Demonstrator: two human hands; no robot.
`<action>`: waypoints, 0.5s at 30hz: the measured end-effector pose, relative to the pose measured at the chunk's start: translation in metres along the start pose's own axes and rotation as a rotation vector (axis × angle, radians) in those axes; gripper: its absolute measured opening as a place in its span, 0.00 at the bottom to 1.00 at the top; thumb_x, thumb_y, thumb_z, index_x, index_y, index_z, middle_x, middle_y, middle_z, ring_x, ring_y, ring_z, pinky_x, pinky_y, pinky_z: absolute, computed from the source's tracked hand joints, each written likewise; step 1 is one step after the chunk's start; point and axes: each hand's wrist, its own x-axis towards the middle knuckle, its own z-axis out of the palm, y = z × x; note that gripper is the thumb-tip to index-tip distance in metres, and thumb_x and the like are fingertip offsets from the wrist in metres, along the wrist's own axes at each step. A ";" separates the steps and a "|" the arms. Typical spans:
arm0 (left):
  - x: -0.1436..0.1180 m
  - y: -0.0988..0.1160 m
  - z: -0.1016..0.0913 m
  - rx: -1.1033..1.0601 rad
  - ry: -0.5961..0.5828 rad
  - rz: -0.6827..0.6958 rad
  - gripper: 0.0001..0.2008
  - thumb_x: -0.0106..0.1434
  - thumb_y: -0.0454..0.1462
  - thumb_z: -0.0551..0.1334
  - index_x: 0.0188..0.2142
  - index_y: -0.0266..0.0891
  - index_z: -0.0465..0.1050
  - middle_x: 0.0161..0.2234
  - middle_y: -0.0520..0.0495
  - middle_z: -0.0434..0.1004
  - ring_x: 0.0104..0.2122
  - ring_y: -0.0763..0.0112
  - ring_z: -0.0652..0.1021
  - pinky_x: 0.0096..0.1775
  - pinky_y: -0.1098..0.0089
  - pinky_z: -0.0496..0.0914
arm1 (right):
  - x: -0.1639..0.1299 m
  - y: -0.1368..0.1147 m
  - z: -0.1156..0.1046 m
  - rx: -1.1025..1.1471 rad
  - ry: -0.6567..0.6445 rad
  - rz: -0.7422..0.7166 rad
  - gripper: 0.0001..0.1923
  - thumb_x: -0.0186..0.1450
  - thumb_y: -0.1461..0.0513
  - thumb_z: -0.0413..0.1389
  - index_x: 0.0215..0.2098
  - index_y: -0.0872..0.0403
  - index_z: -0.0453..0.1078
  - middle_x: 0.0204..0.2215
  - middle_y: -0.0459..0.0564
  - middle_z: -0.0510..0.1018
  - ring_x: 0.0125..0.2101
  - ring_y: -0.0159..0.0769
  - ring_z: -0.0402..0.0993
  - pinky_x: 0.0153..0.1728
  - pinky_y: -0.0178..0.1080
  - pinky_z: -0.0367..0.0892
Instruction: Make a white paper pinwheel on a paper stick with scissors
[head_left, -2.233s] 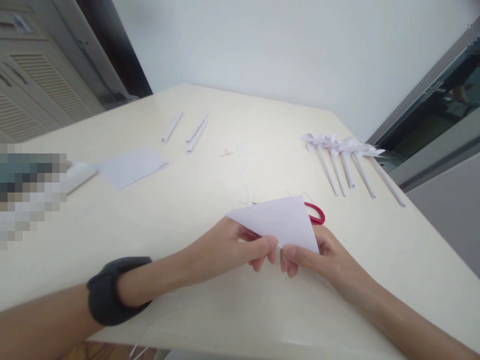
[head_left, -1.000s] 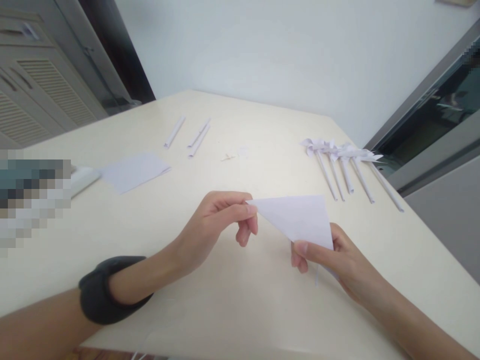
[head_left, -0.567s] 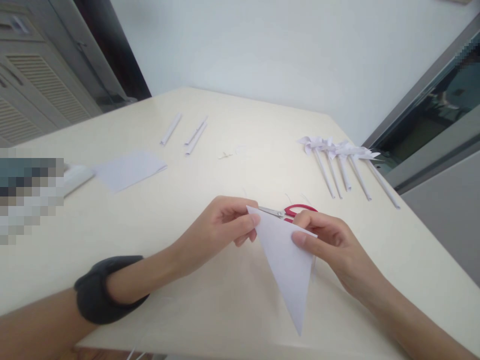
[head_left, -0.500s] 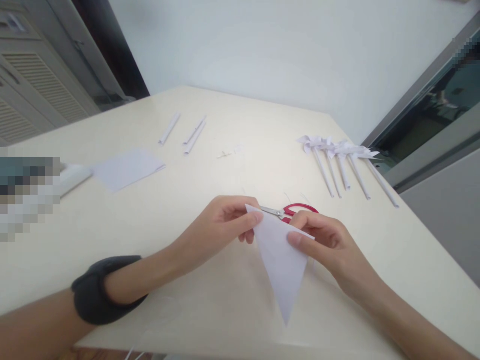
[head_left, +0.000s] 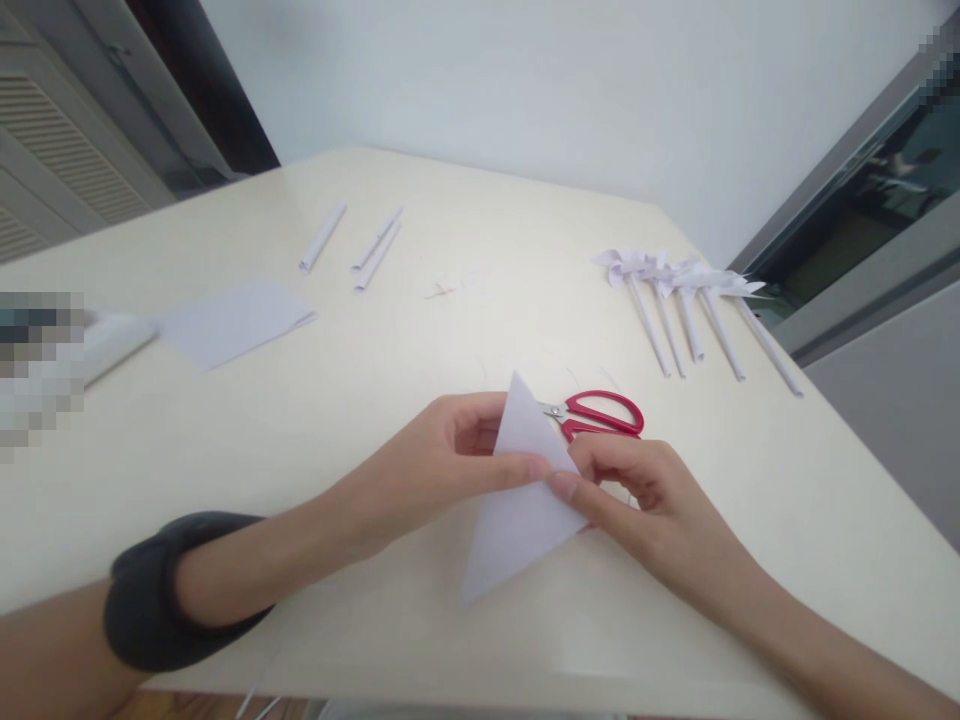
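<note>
A white triangle of folded paper [head_left: 517,520] is held above the table between both hands. My left hand [head_left: 469,450] pinches it near the middle, thumb on the near face and fingers behind. My right hand [head_left: 637,490] grips its right edge, the thumb tip close to the left thumb. Red-handled scissors [head_left: 604,412] lie on the table just beyond; the paper and left hand hide their blades.
White sheets [head_left: 240,325] lie to the left near a paper roll [head_left: 124,345]. Rolled paper sticks [head_left: 379,255] rest at the back. Several paper pinwheels [head_left: 686,280] line the right side. Small paper scraps [head_left: 442,291] are in the middle of the table [head_left: 510,230].
The paper triangle has been turned, its long point swinging from straight down to lower left. My left thumb has slid from its top corner toward the middle, and the hands are closer together.
</note>
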 end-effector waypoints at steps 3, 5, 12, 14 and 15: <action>0.000 0.001 0.001 0.041 0.027 -0.043 0.05 0.56 0.34 0.64 0.34 0.39 0.74 0.33 0.51 0.79 0.33 0.70 0.78 0.35 0.73 0.72 | -0.001 -0.002 0.000 -0.073 0.015 -0.039 0.14 0.64 0.60 0.52 0.22 0.53 0.59 0.19 0.41 0.64 0.23 0.27 0.60 0.23 0.32 0.53; 0.000 0.001 0.001 0.045 0.058 -0.048 0.07 0.55 0.35 0.64 0.35 0.39 0.74 0.34 0.49 0.80 0.34 0.66 0.78 0.35 0.70 0.73 | -0.001 -0.003 -0.002 -0.132 0.035 -0.071 0.11 0.64 0.61 0.53 0.24 0.53 0.62 0.21 0.41 0.67 0.24 0.27 0.62 0.24 0.31 0.55; 0.002 -0.004 -0.006 0.055 0.039 -0.074 0.07 0.57 0.35 0.62 0.37 0.41 0.74 0.36 0.50 0.78 0.34 0.65 0.78 0.34 0.69 0.73 | 0.001 -0.003 -0.007 -0.157 0.005 -0.079 0.08 0.61 0.67 0.54 0.25 0.52 0.65 0.22 0.39 0.70 0.25 0.26 0.64 0.25 0.30 0.57; 0.003 -0.005 -0.007 0.039 0.004 -0.070 0.07 0.58 0.36 0.62 0.37 0.41 0.74 0.36 0.50 0.77 0.34 0.66 0.78 0.35 0.69 0.73 | 0.002 -0.004 -0.006 -0.130 -0.001 -0.067 0.08 0.60 0.69 0.54 0.24 0.53 0.64 0.22 0.39 0.69 0.25 0.26 0.63 0.25 0.30 0.57; 0.003 -0.005 -0.007 0.030 -0.010 -0.070 0.07 0.58 0.36 0.62 0.37 0.42 0.73 0.35 0.51 0.77 0.34 0.66 0.78 0.36 0.69 0.73 | 0.002 -0.004 -0.005 -0.112 -0.003 -0.057 0.08 0.60 0.69 0.54 0.24 0.53 0.64 0.21 0.40 0.69 0.24 0.26 0.63 0.25 0.31 0.57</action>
